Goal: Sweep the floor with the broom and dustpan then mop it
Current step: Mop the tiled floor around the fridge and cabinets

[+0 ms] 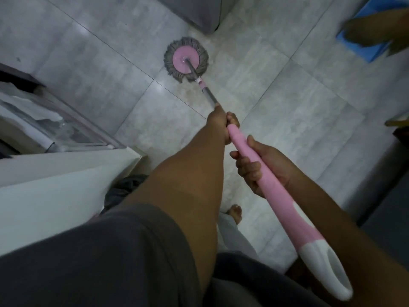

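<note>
A: Where is the mop just now?

B: Its round head, a pink disc ringed with grey strands, lies flat on the tiled floor. Taking that head as the landmark: a grey cabinet corner stands just beyond it, a glass-fronted case is well off to its left, and a blue thing sits far to its right.

A: And the hands?

B: Both are on the handle. The left hand is nearer the head, its fingers curled tight round the shaft where the metal meets the pink sleeve. The right hand is farther from the head, fingers wrapped shut round the pink grip.

A: How should it handle?

B: I'd judge the pole light and stiff, the strands soft, limp and probably damp, so they drag rather than slide. The plastic grip looks smooth, possibly slippery with wet palms. Two spaced holds seem right: the lower one steers and presses, the upper one levers. The white end is free.
</note>
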Motion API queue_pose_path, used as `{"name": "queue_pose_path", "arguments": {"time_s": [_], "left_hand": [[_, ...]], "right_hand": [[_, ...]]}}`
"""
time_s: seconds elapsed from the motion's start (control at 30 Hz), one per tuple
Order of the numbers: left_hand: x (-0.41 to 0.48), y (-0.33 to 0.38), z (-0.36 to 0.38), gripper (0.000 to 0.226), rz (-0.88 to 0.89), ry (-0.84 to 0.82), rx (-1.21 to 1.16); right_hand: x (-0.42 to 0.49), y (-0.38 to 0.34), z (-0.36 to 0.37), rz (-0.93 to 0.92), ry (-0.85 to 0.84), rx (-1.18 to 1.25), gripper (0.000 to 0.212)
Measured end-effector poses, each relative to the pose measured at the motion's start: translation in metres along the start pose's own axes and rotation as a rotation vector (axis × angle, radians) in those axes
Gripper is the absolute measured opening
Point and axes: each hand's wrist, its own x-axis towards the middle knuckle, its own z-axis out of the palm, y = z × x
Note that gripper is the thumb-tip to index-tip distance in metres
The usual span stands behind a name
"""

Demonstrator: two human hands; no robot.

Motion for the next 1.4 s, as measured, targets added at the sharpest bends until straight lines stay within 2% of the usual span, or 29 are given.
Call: {"name": "queue_pose_path", "arguments": {"time_s": [0.23,0.43,0.63,1.1,1.23,1.4], "left_hand": [[-0.036,-0.134,-0.041,0.053,-0.065,-0.007,0.072],[-0.046,-0.159,-0.05,0.054,-0.082,-0.027,0.042],[-0.039,-0.104,-0.049,0.053,-0.037,-0.063,-0.015],[0.018,0.172,-0.04,0.048,0.043,-0.099,-0.252],[0.024,0.191,-0.029,0.045,0.053,-0.095,-0.285],[0.021,0.157,-0.021,0.041,0.036,-0.104,-0.356]], "right_hand": [[-0.069,0.09,-0.082,0.039,0.006,0.012,0.045],[-0.087,0.104,-0.091,0.054,0.042,-0.013,0.045],[-0.058,0.074,-0.047,0.085,0.066,-0.075,0.043],[0.1,-0.055,0.138,0.103,-0.002,-0.174,0.047],[0.109,-0.072,0.146,0.102,-0.011,-0.182,0.047],[0.088,-0.067,0.121,0.085,-0.002,-0.142,0.044]]}}
